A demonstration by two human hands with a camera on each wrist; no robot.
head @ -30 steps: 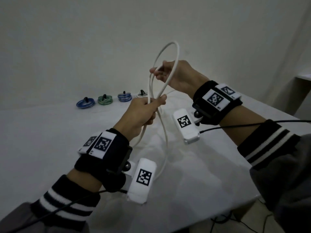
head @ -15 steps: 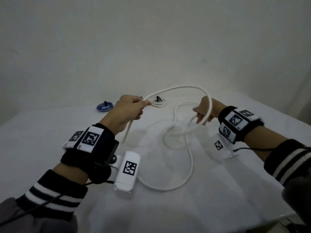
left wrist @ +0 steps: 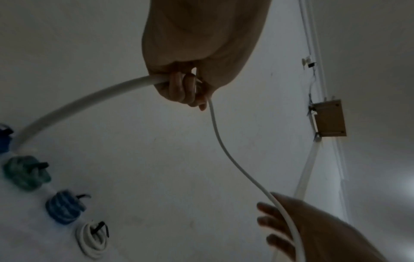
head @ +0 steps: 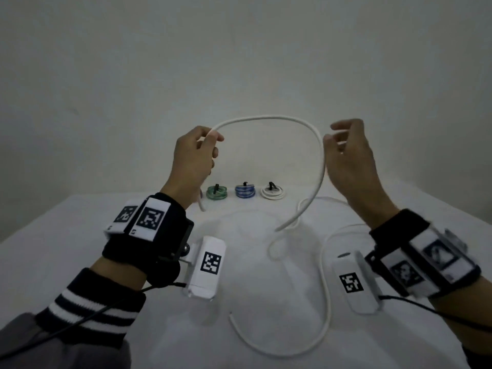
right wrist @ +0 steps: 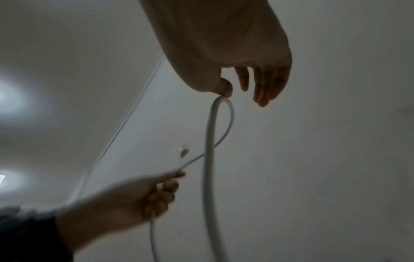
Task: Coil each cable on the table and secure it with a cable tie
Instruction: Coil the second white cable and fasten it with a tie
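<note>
A long white cable (head: pixel 266 119) arches in the air between my two raised hands. Its lower part drops to the white table (head: pixel 80 262) and lies there in a wide loose curve (head: pixel 326 302). My left hand (head: pixel 213 139) grips the cable in curled fingers; the left wrist view shows the cable (left wrist: pixel 89 99) leaving that fist (left wrist: pixel 190 88) on both sides. My right hand (head: pixel 335 137) is open with relaxed fingers. The cable's bend (right wrist: pixel 220 104) touches its thumb (right wrist: pixel 224 88) and runs across the palm.
Along the table's back edge lie tied coils: a green one (head: pixel 217 193), a blue one (head: pixel 245 191) and a white one (head: pixel 273 193). A further dark blue coil (left wrist: pixel 4 140) shows in the left wrist view. A pale wall stands behind them.
Both hands have risen from near the table and lifted the cable arch. The right hand's fingers have loosened from a grip on the cable to open.
</note>
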